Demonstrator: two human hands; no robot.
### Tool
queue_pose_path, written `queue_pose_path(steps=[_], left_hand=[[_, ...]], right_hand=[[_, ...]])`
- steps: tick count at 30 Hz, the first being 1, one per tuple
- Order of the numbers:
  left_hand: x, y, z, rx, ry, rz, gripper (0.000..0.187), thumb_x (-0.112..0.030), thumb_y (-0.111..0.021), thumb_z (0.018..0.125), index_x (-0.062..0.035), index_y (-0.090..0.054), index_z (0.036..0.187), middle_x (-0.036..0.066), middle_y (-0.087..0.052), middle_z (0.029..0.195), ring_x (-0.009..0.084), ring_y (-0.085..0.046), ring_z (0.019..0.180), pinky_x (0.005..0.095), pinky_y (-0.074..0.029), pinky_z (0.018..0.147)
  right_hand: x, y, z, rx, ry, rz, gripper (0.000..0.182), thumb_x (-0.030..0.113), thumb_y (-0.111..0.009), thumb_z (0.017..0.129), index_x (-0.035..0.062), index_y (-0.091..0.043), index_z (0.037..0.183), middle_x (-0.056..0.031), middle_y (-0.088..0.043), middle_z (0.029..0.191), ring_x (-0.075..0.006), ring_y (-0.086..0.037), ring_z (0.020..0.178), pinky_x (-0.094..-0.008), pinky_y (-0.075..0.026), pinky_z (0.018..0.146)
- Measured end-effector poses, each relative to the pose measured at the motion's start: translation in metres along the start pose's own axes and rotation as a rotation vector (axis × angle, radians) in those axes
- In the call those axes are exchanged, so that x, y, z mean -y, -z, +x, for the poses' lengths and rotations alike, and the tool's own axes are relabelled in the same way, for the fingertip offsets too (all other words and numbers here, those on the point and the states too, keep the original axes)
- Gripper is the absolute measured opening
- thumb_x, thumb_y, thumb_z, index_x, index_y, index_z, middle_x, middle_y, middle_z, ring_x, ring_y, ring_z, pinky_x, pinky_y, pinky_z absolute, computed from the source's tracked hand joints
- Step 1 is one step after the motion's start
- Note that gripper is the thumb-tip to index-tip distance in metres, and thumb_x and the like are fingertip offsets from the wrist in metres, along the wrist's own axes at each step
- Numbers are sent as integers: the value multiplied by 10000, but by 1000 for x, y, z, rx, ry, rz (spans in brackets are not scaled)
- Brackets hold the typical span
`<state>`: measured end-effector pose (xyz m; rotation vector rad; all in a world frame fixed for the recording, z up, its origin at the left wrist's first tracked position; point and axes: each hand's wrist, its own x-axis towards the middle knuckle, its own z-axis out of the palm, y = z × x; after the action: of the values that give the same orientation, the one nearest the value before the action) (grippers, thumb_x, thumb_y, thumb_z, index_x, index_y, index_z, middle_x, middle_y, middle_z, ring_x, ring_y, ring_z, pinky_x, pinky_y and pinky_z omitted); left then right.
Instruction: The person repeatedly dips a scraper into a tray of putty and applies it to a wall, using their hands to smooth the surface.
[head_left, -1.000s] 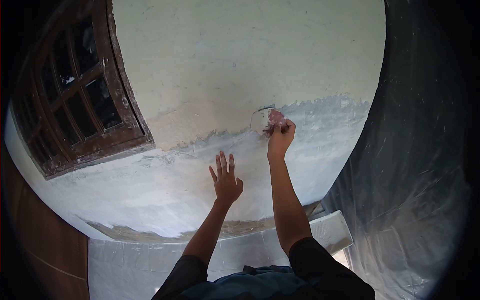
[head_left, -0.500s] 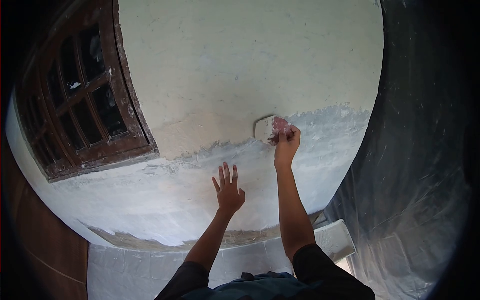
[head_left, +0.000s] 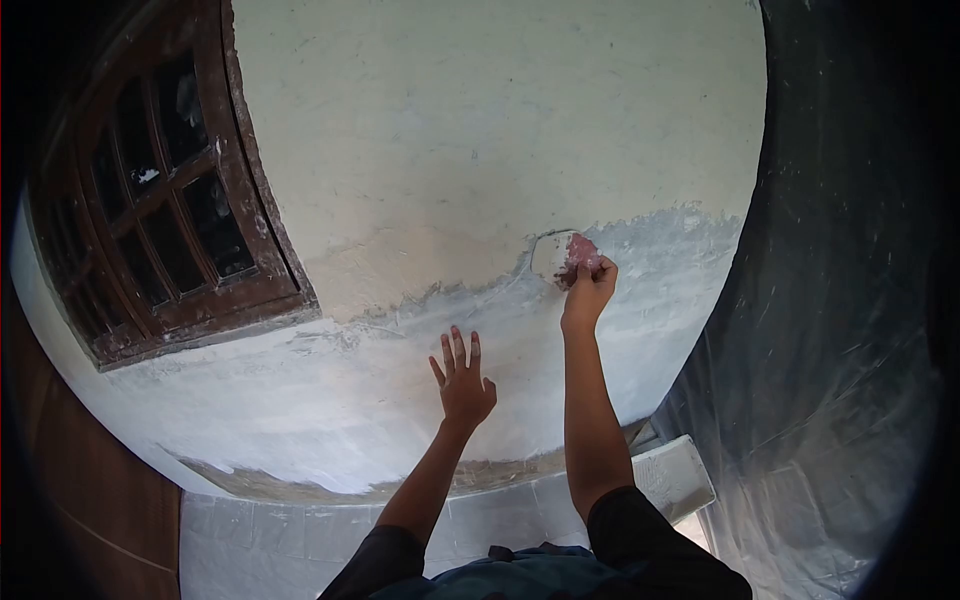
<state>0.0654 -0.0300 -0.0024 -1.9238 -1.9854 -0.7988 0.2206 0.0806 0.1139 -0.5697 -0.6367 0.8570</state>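
Note:
My right hand (head_left: 590, 287) pinches the near edge of a flat pink-red scraper (head_left: 583, 250), its left part coated with off-white filler. The scraper overlaps the wall (head_left: 480, 110) at the ragged line where cream paint meets a grey-white smoothed band (head_left: 650, 265). Lower and to the left, my left hand (head_left: 464, 388) has its fingers spread, palm side toward the whitish lower wall. Nothing is held in it.
A brown wooden window (head_left: 165, 225) with dark panes is set in the wall at left. Translucent plastic sheeting (head_left: 820, 400) hangs along the right. Near my right elbow is a white-smeared box-like container (head_left: 677, 478). Grey tiles (head_left: 260, 530) run below the wall.
My right hand has moved a little to the right with the scraper, which now looks flatter to the wall. My left hand keeps its spread pose, almost in the same place.

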Motion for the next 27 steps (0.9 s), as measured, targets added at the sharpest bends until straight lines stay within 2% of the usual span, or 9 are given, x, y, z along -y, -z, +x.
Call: queue_pose_path(steps=[4, 9, 12, 13, 16, 19, 21, 23, 27], left_hand=[[0, -1, -2, 4, -1, -26, 844, -151, -544, 721, -98, -158, 1469, 197, -24, 1529, 394, -8, 1408, 619, -50, 1077], [1, 4, -2, 13, 5, -47, 845, -152, -548, 719, -102, -161, 1469, 195, -21, 1530, 389, -1, 1410, 621, -45, 1077], [2, 0, -3, 18, -11, -49, 843, -154, -550, 718, -98, -167, 1467, 196, -24, 1529, 389, 1, 1410, 622, -41, 1076], [1, 0, -3, 13, -7, -50, 840, -156, -551, 720, -97, -169, 1466, 195, -25, 1529, 390, 1, 1410, 622, -40, 1076], [0, 4, -3, 20, -8, -49, 837, -156, -552, 722, -96, -172, 1466, 193, -26, 1530, 389, -1, 1410, 622, -38, 1075], [6, 7, -5, 30, -22, -42, 836, -155, -553, 720, -95, -177, 1464, 190, -30, 1530, 385, -4, 1411, 623, -38, 1075], [8, 6, -4, 33, -38, -40, 835, -154, -554, 718, -93, -182, 1463, 188, -33, 1531, 383, -6, 1412, 623, -38, 1075], [9, 5, -4, 54, -47, 6, 843, -179, -571, 724, -101, -174, 1464, 205, -7, 1525, 393, 14, 1408, 629, -57, 1071], [8, 4, -5, 49, -48, -8, 838, -178, -566, 731, -106, -171, 1466, 200, -7, 1527, 390, 14, 1409, 632, -51, 1070]], right_hand=[[-14, -6, 0, 218, 206, -256, 190, -40, -489, 861, -10, -483, 1049, -57, -503, 919, -111, -496, 805, -250, -442, 694], [-9, -2, 8, 24, 76, -52, 209, -43, -498, 859, -8, -475, 1064, -44, -499, 897, -106, -484, 778, -252, -441, 691], [1, -14, -19, 188, 57, -104, 220, -42, -503, 857, 4, -474, 1071, -46, -506, 894, -104, -489, 766, -246, -435, 689], [-13, -17, -20, 250, 163, -223, 229, -41, -514, 851, 4, -477, 1073, -53, -516, 900, -104, -498, 771, -243, -435, 690], [-33, -18, -19, 280, 196, -321, 228, -35, -517, 849, 0, -480, 1071, -49, -511, 895, -107, -493, 768, -244, -435, 692], [-20, -5, -10, 35, 52, -99, 172, -23, -490, 892, 9, -479, 1060, -52, -535, 930, -105, -508, 774, -249, -436, 696], [-13, 1, -12, -17, 89, -76, 179, -27, -485, 889, 9, -475, 1065, -63, -545, 958, -114, -519, 790, -256, -443, 709], [-10, -6, -26, 103, 101, -50, 185, -29, -487, 888, 9, -471, 1069, -59, -540, 958, -111, -517, 798, -254, -442, 713], [-36, -30, -40, 300, 229, -270, 189, -34, -498, 882, 2, -473, 1066, -51, -526, 941, -99, -502, 803, -243, -435, 701]])
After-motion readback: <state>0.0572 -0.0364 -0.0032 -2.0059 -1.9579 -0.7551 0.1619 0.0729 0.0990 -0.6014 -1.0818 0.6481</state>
